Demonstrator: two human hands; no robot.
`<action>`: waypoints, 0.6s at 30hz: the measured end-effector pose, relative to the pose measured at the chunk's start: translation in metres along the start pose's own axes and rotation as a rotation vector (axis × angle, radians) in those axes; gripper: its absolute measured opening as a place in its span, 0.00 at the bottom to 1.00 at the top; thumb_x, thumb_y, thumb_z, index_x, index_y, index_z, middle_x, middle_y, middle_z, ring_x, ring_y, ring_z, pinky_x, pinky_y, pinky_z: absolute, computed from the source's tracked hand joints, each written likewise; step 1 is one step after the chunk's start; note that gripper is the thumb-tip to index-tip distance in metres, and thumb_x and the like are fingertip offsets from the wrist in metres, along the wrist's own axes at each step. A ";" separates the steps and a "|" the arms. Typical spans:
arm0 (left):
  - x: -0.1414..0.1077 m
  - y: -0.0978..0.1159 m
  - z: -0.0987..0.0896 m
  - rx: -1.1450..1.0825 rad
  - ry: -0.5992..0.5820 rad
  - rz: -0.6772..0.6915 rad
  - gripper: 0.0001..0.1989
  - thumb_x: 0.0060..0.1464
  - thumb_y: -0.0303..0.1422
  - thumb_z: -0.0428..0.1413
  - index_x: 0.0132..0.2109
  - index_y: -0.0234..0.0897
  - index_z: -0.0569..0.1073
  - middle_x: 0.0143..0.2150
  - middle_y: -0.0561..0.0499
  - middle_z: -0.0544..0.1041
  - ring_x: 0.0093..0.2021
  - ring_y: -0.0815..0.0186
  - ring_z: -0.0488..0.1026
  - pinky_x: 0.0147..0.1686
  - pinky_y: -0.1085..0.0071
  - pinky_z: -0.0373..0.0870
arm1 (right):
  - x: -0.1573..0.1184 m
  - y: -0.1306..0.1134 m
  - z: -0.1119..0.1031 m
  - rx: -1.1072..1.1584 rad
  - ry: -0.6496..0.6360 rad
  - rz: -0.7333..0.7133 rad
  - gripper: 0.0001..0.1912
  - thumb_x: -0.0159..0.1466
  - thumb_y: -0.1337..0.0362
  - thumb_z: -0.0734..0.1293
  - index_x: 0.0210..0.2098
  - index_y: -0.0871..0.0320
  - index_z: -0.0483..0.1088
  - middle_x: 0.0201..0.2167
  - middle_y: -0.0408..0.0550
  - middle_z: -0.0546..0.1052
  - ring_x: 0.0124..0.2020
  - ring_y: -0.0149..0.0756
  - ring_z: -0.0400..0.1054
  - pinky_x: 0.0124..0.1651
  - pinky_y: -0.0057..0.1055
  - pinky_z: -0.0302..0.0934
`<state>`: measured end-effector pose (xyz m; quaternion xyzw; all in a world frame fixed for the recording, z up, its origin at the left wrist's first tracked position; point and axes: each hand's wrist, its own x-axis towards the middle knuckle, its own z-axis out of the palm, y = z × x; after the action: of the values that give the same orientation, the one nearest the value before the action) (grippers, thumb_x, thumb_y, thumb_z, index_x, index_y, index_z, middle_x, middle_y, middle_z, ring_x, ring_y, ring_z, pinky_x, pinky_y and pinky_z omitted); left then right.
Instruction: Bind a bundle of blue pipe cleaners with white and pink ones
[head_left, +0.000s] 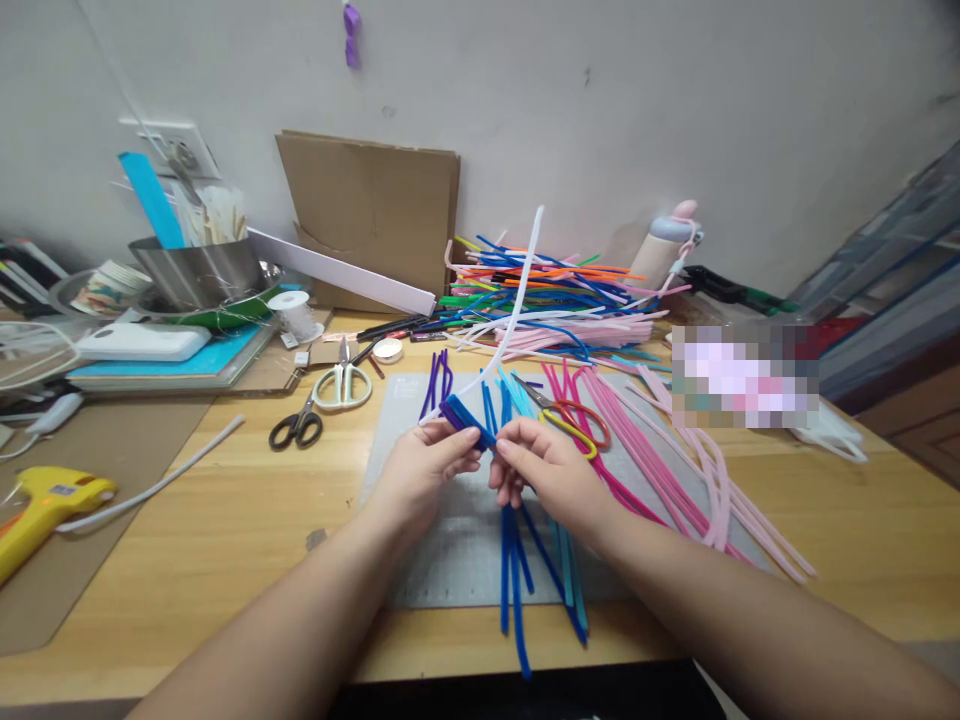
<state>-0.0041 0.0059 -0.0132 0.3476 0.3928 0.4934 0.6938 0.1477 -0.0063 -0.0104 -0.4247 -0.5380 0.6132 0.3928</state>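
Observation:
Between my two hands is a small bundle of blue and purple pipe cleaners [466, 418], tilted down to the right. My left hand [435, 462] pinches its left part, and the fingers of my right hand [536, 462] close on its right end. A long white pipe cleaner [517, 310] curves up from behind the bundle; where it is held is hidden. Under my hands, dark blue pipe cleaners [516, 590] and light blue ones [568, 570] lie on the grey cutting mat [442, 570]. Purple pieces [435, 382] lie behind my left hand.
Orange-and-yellow scissors [581, 420] and pink pipe cleaners [645, 450] lie right. White-handled scissors [341, 385], black scissors [296, 428] and a yellow glue gun [49, 505] are left. A colourful pipe cleaner pile [555, 295], cardboard [375, 215] and a bottle [664, 250] stand behind.

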 end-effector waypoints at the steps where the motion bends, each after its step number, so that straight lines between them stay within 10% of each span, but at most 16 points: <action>1: 0.000 0.000 0.000 -0.011 -0.012 -0.001 0.07 0.40 0.31 0.63 0.27 0.31 0.74 0.22 0.54 0.72 0.24 0.74 0.69 0.27 0.78 0.66 | 0.000 -0.001 0.000 0.001 -0.002 0.001 0.12 0.59 0.55 0.61 0.31 0.58 0.59 0.20 0.40 0.71 0.17 0.27 0.66 0.18 0.22 0.57; 18: -0.003 0.003 0.003 -0.047 -0.154 -0.065 0.06 0.46 0.29 0.59 0.32 0.29 0.73 0.25 0.50 0.73 0.25 0.73 0.68 0.27 0.77 0.65 | 0.001 -0.004 -0.004 0.209 -0.091 0.086 0.10 0.56 0.61 0.66 0.32 0.59 0.62 0.24 0.42 0.71 0.19 0.25 0.66 0.17 0.19 0.55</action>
<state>-0.0032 0.0032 -0.0083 0.3554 0.3376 0.4516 0.7455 0.1517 -0.0038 -0.0068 -0.3762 -0.4697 0.7007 0.3833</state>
